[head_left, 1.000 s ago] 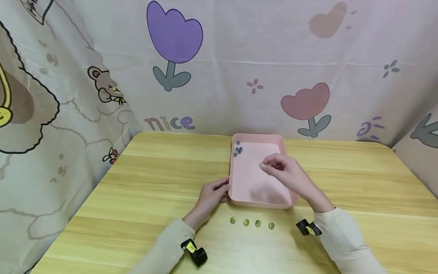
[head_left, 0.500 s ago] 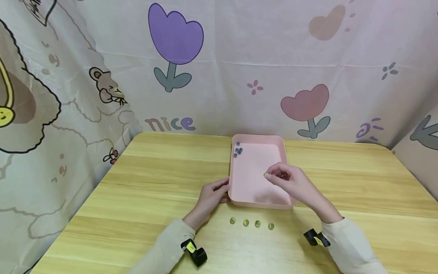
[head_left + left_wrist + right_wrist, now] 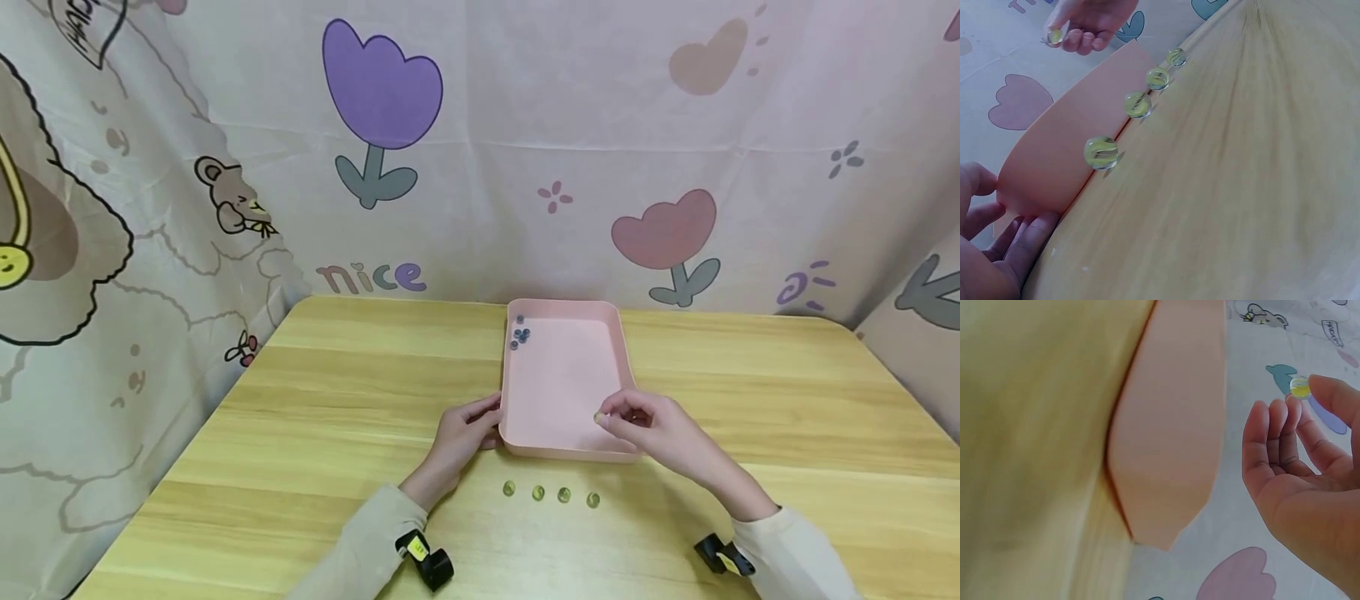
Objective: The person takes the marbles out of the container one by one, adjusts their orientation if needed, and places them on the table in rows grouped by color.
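In the head view, my right hand (image 3: 660, 429) pinches a clear marble with a yellow-green swirl (image 3: 600, 417) between thumb and finger, above the near right part of a pink tray (image 3: 562, 375). The right wrist view shows this marble (image 3: 1300, 387) at the fingertips, with the other fingers bent behind. My left hand (image 3: 462, 433) touches the tray's left outer wall near its front corner; the left wrist view shows its fingers (image 3: 1029, 240) against the wall. Several similar marbles (image 3: 538, 493) lie in a row on the table before the tray. Small blue round things (image 3: 521, 335) sit in its far left corner.
The tray stands on a wood-grain table (image 3: 360, 400) whose back edge meets a printed cloth (image 3: 495, 167). The cloth also hangs at both sides. A black wrist camera (image 3: 425, 560) is on the left sleeve, another camera (image 3: 723, 556) on the right.
My right hand, still pinching its marble, has drawn back toward me and right, from over the tray's middle to its near right side. My left hand stays at the tray wall.
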The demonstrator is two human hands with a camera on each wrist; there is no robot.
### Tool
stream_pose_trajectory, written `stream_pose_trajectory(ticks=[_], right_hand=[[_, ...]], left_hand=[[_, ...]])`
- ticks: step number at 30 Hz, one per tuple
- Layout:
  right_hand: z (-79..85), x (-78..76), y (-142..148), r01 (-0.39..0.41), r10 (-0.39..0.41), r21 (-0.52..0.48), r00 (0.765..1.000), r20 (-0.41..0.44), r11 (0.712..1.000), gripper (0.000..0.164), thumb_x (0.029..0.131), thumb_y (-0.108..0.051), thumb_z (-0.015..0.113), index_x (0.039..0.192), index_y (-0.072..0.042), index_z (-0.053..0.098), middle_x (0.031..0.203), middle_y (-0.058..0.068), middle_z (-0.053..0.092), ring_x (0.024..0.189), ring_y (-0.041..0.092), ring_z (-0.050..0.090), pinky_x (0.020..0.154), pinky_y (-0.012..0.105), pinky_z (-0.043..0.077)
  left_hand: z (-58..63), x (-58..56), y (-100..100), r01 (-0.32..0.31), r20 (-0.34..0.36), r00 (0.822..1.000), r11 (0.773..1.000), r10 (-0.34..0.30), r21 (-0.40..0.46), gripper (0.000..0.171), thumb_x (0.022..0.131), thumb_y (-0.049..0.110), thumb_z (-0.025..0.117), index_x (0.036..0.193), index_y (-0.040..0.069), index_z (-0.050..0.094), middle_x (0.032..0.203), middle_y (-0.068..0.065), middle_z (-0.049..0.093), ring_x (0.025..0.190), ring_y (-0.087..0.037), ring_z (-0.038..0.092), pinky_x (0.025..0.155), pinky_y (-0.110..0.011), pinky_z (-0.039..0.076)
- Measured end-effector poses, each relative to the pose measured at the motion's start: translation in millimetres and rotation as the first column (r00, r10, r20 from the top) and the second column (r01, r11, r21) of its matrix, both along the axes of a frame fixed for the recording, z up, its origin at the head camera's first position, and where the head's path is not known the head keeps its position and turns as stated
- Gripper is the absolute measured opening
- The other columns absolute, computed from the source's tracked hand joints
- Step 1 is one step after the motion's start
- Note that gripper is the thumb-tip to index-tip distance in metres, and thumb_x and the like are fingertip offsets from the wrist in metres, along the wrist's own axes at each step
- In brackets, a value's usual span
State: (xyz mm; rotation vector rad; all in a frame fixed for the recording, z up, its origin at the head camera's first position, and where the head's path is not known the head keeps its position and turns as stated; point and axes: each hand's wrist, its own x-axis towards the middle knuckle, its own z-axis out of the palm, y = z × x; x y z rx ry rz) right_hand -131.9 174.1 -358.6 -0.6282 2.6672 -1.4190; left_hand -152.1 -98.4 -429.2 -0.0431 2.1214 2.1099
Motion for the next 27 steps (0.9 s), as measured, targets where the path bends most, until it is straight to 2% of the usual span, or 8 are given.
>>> stream_pose_trajectory(ticks=[6, 15, 22, 27], right_hand=[[-5.9, 5.3, 3, -0.013, 0.013, 0.005, 1.000, 0.008, 1.000, 0.009, 0.092, -0.016, 0.066, 0.096, -0.008, 0.068, 0.084, -0.001, 0.063, 0.077, 0.012, 0.057, 0.067, 0.024, 0.050], [-2.0, 5.1, 5, -0.063, 0.063, 0.003, 0.998, 0.005, 0.998, 0.008, 0.093, -0.016, 0.065, 0.096, -0.008, 0.067, 0.084, -0.001, 0.062, 0.078, 0.011, 0.057, 0.069, 0.024, 0.051], [-4.3, 11.3, 5, -0.114, 0.114, -0.012, 0.993, -0.012, 0.993, 0.005, 0.093, -0.013, 0.065, 0.095, -0.010, 0.067, 0.084, -0.003, 0.063, 0.078, 0.009, 0.057, 0.068, 0.024, 0.051], [-2.7, 14.6, 7, -0.115, 0.115, -0.028, 0.993, 0.003, 0.993, 0.006, 0.094, -0.013, 0.064, 0.097, -0.008, 0.067, 0.085, 0.000, 0.063, 0.079, 0.009, 0.058, 0.068, 0.024, 0.052]], left_hand=[[0.1, 1.2, -1, 0.005, 0.001, 1.000, 1.000, -0.005, 0.014, 0.039, 0.095, 0.014, 0.061, 0.132, 0.001, 0.058, 0.128, -0.020, 0.058, 0.088, -0.017, 0.066, 0.075, -0.030, 0.058], [-0.4, 2.0, 2, 0.003, -0.004, 1.000, 1.000, -0.003, 0.022, 0.038, 0.095, 0.014, 0.061, 0.131, 0.001, 0.059, 0.127, -0.019, 0.059, 0.086, -0.017, 0.065, 0.073, -0.030, 0.058], [-2.0, 4.1, 2, -0.001, 0.007, 1.000, 1.000, 0.001, 0.009, 0.038, 0.095, 0.014, 0.060, 0.131, 0.002, 0.059, 0.127, -0.018, 0.059, 0.085, -0.016, 0.065, 0.073, -0.029, 0.058], [0.3, 2.6, 0, -0.001, -0.017, 1.000, 1.000, 0.002, 0.020, 0.038, 0.095, 0.014, 0.061, 0.131, 0.001, 0.059, 0.126, -0.020, 0.060, 0.085, -0.017, 0.065, 0.073, -0.030, 0.058]])
